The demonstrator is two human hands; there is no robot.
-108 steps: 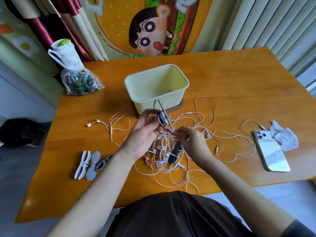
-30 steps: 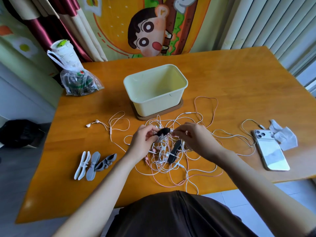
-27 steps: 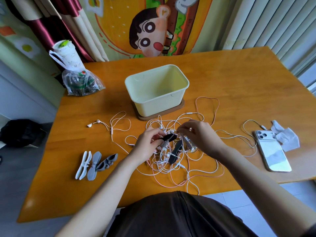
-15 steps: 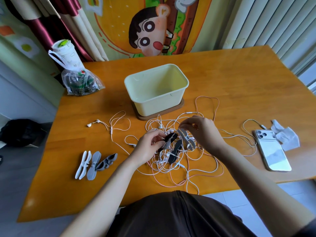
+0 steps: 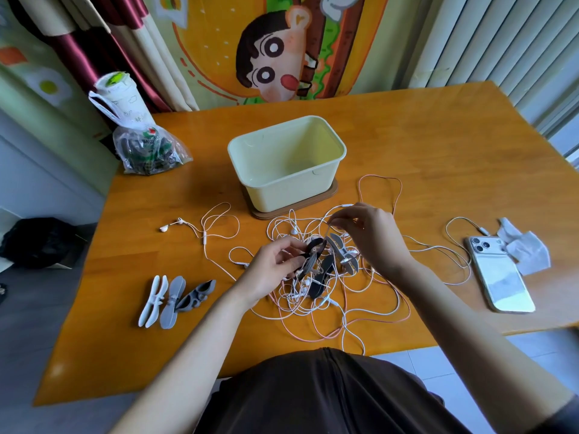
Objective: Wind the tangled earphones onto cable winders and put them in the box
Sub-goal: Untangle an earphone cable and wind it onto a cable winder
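A tangle of white and pink earphones (image 5: 316,296) lies on the wooden table (image 5: 438,145) in front of me. My left hand (image 5: 272,270) grips a black cable winder (image 5: 311,253) just above the tangle. My right hand (image 5: 369,233) pinches a white earphone cable beside that winder. A grey winder (image 5: 343,252) and another black winder (image 5: 322,277) lie in the tangle under my hands. The pale yellow box (image 5: 326,170) stands empty on a brown base behind the tangle.
Three spare winders (image 5: 174,297), white, grey and dark grey, lie at the front left. A white phone (image 5: 498,274) and crumpled tissue (image 5: 526,249) sit at the right. A plastic bag (image 5: 147,148) and a cup (image 5: 120,98) stand at the back left corner.
My left hand has lowered the black winder from in front of the box down onto the tangle. My right hand has moved up and right, drawing a white cable.
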